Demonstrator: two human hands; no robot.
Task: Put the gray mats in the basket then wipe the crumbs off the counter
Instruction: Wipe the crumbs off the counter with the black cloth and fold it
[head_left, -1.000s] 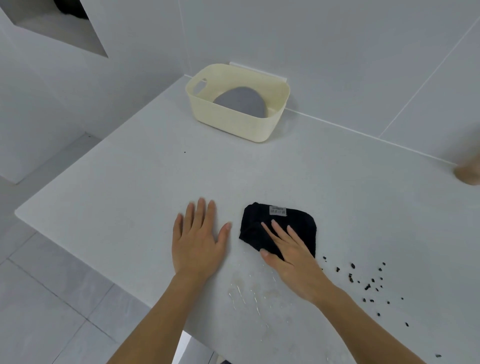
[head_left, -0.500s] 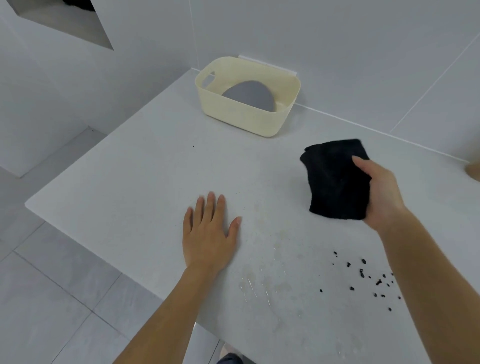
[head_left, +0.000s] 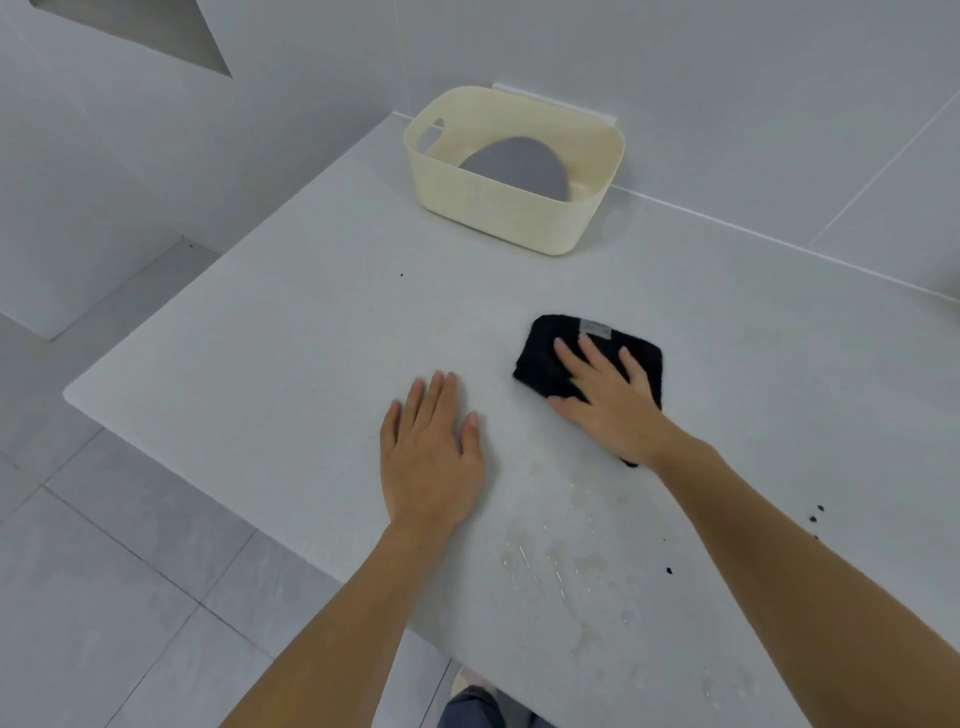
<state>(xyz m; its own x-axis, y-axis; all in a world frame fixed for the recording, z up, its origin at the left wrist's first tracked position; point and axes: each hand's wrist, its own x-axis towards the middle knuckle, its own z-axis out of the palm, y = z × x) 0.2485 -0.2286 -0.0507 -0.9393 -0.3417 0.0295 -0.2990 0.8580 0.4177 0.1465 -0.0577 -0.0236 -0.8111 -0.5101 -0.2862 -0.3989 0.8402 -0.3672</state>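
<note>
A cream basket (head_left: 498, 218) stands at the back of the white counter (head_left: 291, 332), with a gray mat (head_left: 511, 166) leaning inside it. My right hand (head_left: 608, 400) presses flat on a folded black cloth (head_left: 545, 353) lying on the counter. My left hand (head_left: 428, 452) rests flat on the counter, fingers together, holding nothing. A few dark crumbs (head_left: 815, 514) lie to the right of my right forearm, and one more crumb (head_left: 669, 570) sits nearer the front. A single speck (head_left: 401, 274) lies in front of the basket.
Wet streaks (head_left: 545, 561) mark the counter between my forearms. The counter's left edge drops to a gray tiled floor (head_left: 104, 597). White tiled walls rise behind the basket and to the left.
My right hand lifted the black cloth up and to the right, then brought it back down flat onto the counter. Fewer crumbs show now. My left hand stayed flat.
</note>
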